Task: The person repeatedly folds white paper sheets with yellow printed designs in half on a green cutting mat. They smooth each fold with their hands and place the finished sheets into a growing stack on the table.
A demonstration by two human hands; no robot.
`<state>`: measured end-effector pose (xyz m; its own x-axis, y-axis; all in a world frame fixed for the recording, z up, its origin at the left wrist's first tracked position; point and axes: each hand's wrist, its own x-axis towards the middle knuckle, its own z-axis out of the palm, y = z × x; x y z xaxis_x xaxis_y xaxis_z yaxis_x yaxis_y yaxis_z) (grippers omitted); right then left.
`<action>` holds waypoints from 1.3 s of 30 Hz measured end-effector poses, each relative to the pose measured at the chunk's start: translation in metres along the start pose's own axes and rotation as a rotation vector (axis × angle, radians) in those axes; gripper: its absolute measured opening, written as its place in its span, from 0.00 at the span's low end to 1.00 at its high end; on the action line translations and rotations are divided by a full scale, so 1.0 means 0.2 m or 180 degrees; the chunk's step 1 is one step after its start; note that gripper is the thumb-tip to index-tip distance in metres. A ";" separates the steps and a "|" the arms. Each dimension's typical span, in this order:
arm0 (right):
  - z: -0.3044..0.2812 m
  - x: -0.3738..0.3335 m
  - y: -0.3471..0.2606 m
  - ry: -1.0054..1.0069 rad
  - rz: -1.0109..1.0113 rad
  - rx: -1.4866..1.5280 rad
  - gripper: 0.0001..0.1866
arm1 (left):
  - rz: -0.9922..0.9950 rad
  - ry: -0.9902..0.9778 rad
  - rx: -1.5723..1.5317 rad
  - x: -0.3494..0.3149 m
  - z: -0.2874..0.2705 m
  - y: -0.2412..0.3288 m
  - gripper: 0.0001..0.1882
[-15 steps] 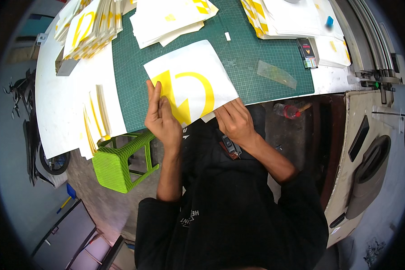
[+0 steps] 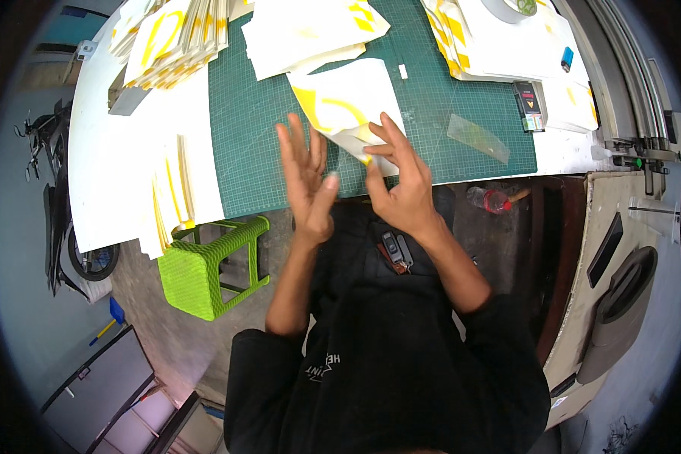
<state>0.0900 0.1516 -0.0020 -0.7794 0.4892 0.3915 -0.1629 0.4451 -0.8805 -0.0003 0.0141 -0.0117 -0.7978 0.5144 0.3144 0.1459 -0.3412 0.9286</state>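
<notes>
A white paper sheet (image 2: pixel 342 91) with a yellow print lies on the green cutting mat (image 2: pixel 253 151), its near part bent over into a flap. My right hand (image 2: pixel 408 181) is at the flap, with the thumb and some fingers closed on its yellow-tipped corner and the index finger stretched out over the paper. Just left of the sheet, my left hand (image 2: pixel 309 189) is raised with its fingers spread, holding nothing. Beyond the sheet, a loose pile of similar printed sheets (image 2: pixel 303 38) reaches close to its far edge.
Stacks of folded printed paper (image 2: pixel 175 45) stand at the far left; more paper (image 2: pixel 484 45) lies far right under a tape roll (image 2: pixel 509 7). A small dark box (image 2: pixel 529 106), a blue lighter (image 2: pixel 567 58) and a clear strip (image 2: pixel 478 138) lie rightward. A green stool (image 2: pixel 193 284) stands below left.
My left hand has come off the sheet and opened. The sheet has moved farther onto the mat, its near part now bent over, with my right hand at the bend.
</notes>
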 end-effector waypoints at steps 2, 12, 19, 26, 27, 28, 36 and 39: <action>0.02 0.00 0.06 0.0084 0.0042 -0.0193 0.34 | -0.0229 0.0031 0.0425 -0.02 0.06 -0.01 0.54; 0.00 0.05 0.10 0.0317 -0.0912 -0.2634 0.18 | -0.0681 0.0900 0.1112 -0.07 0.18 -0.10 0.46; 0.04 0.04 0.11 0.0919 -0.1241 -0.1475 0.16 | 0.0588 0.1443 0.1752 0.01 0.26 -0.10 0.38; 0.00 0.07 0.12 0.0994 -0.0580 -0.2085 0.17 | 0.1167 0.0868 0.2923 -0.05 0.21 -0.06 0.26; 0.00 0.07 0.13 0.1122 -0.0624 -0.1886 0.18 | 0.1565 0.0828 0.3058 -0.04 0.21 -0.05 0.33; 0.00 0.07 0.14 0.1249 -0.0667 -0.1686 0.19 | 0.1441 0.0679 0.2868 -0.05 0.20 -0.03 0.35; -0.21 0.07 0.18 0.0204 -0.0203 0.0067 0.16 | 0.0681 0.1002 0.1188 0.05 -0.10 0.05 0.61; -0.24 0.05 0.23 -0.0042 -0.0015 0.0335 0.16 | 0.0536 -0.0021 0.1010 0.17 -0.24 0.10 0.54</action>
<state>0.1036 0.2137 -0.0261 -0.7862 0.4771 0.3927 -0.2287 0.3658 -0.9022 -0.0514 -0.0129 0.0081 -0.7435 0.4771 0.4686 0.4504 -0.1608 0.8782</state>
